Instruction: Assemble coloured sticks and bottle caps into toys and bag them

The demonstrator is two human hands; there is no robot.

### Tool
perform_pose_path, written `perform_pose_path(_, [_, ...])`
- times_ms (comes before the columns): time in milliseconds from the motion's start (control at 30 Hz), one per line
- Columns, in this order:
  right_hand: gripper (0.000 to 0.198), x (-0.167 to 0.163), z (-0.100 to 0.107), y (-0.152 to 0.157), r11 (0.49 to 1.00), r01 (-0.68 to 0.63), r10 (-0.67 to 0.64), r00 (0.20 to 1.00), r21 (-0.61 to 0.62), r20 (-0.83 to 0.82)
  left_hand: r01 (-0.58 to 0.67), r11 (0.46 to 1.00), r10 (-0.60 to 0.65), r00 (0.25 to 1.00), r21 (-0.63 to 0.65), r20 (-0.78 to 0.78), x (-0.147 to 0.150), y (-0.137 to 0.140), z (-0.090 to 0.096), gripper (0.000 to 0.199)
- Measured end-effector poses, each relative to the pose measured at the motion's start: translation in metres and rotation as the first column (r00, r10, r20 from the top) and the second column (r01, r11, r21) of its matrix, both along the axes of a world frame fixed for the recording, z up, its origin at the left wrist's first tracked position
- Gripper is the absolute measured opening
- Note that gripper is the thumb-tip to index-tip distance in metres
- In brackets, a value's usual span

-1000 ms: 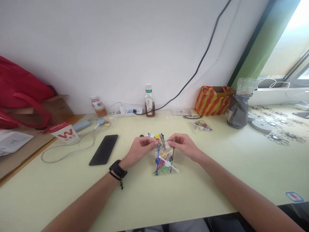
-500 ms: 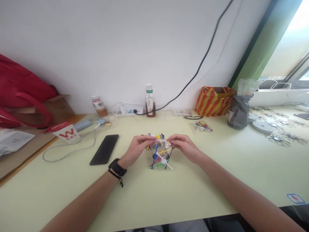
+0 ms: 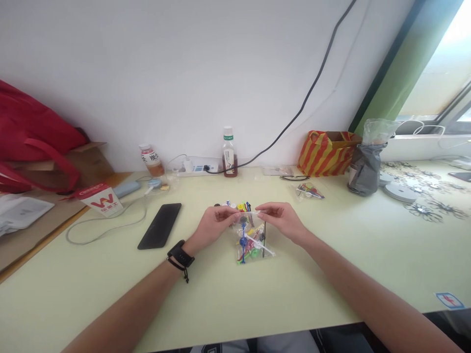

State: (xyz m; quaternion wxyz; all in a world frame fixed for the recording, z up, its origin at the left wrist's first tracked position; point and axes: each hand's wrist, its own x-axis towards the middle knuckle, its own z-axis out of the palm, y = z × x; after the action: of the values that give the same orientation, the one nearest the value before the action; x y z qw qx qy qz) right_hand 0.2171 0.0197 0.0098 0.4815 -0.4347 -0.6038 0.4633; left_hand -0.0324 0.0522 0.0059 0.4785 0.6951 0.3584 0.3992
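Between my hands hangs a clear plastic bag full of small coloured plastic pieces, with blue, white, red, green and black ones showing through. My left hand pinches the bag's top edge at its left end. At the right end of that edge, the fingers of my right hand are closed on the plastic. Just behind the bag lies a group of loose coloured pieces, partly covered by my hands and the bag. A black watch and a cord bracelet are on my left wrist.
To the left lies a black phone, near a cable and a red-and-white carton. Two drink bottles, one a dark bottle, stand by the wall. Another bag of pieces lies back right, before a striped paper bag.
The bag's lower part has swung a little to the right and toward me. Both hands keep their hold on its top edge and have barely moved.
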Motion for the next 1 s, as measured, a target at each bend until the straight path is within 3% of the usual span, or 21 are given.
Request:
perform_pose_path(400, [0.021,0.004,0.002,0.0,0.998,-0.024,0.026,0.999,0.051,-0.042,-0.026,0.995,0.039,0.99,-0.099,0.136,-0.002,-0.001,0.002,0.024])
perform_pose_path(633, [0.037,0.002,0.002,-0.003,0.994,-0.112,0.11,0.992,-0.02,-0.065,-0.005,0.997,0.018,0.987,-0.078,0.157,0.003,-0.004,-0.001,0.034])
perform_pose_path(733, [0.034,-0.002,0.0,-0.003,0.987,-0.154,0.155,0.988,-0.05,0.017,0.022,0.999,-0.018,0.993,-0.04,0.118,0.004,-0.003,-0.003,0.034])
perform_pose_path(900, [0.033,-0.004,-0.001,-0.003,0.994,-0.08,0.069,0.986,0.073,0.151,-0.017,0.997,0.022,0.998,0.073,-0.062,0.0,0.001,-0.009,0.028])
perform_pose_path(1000, [0.033,-0.002,-0.002,-0.003,0.994,-0.093,0.082,0.982,0.058,0.17,-0.018,0.998,0.021,0.999,0.054,-0.044,-0.001,0.003,-0.011,0.028])
